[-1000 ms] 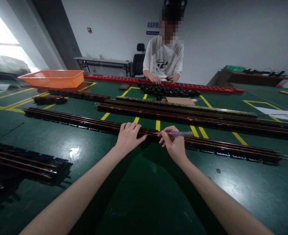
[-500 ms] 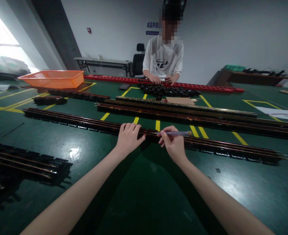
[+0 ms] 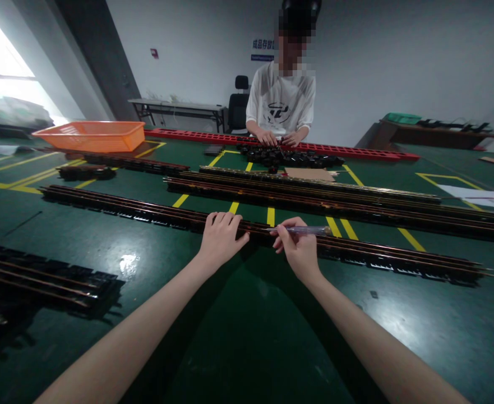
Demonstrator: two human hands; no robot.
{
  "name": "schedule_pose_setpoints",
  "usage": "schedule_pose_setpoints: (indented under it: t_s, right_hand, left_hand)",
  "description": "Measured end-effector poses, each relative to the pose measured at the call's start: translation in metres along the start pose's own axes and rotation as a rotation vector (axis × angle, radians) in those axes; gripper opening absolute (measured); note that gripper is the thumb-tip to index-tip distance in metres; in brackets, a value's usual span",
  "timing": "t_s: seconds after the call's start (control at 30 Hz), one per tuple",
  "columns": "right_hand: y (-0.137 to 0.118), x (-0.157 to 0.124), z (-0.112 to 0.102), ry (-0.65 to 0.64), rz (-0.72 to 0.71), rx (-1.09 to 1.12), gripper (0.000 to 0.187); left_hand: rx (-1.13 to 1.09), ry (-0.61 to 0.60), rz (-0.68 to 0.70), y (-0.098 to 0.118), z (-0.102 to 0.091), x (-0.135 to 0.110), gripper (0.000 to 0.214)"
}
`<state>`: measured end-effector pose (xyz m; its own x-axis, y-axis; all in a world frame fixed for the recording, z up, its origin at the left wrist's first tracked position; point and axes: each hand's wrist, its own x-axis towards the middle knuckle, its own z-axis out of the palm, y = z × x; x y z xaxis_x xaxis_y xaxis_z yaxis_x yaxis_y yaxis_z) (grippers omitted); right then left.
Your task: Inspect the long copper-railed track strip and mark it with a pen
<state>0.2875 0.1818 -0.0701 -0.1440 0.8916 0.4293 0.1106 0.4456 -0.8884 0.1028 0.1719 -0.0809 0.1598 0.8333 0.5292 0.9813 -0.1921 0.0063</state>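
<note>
A long black rail (image 3: 381, 258) with copper-coloured rods along it lies across the table before me. My left hand (image 3: 221, 238) grips it near its middle, with the fingers over the top and the thumb at the near side. Just to the right, my right hand (image 3: 298, 247) is closed round a screwdriver (image 3: 308, 230) with a clear handle. The screwdriver lies nearly level, its thin shaft pointing left at the rail between my hands. What the tip touches is too small to make out.
Beyond lie more rodded rails (image 3: 356, 210) and a heap of black parts (image 3: 289, 156). Another person (image 3: 281, 106) works across the green table (image 3: 230, 348). An orange basket (image 3: 91, 136) stands at the back left. Another black rail (image 3: 40, 278) lies at the near left.
The other person's hands have shifted slightly over the black parts. My own hands, the rail and the screwdriver stay practically where they were.
</note>
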Motion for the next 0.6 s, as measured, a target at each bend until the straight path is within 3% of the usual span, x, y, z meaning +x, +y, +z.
schedule_pose_setpoints:
  t_s: [0.6]
  right_hand:
    - [0.0002, -0.0016, -0.0003, 0.075, -0.036, -0.026, 0.017]
  left_hand:
    - [-0.020, -0.015, -0.019, 0.0004, -0.0024, -0.0011, 0.029]
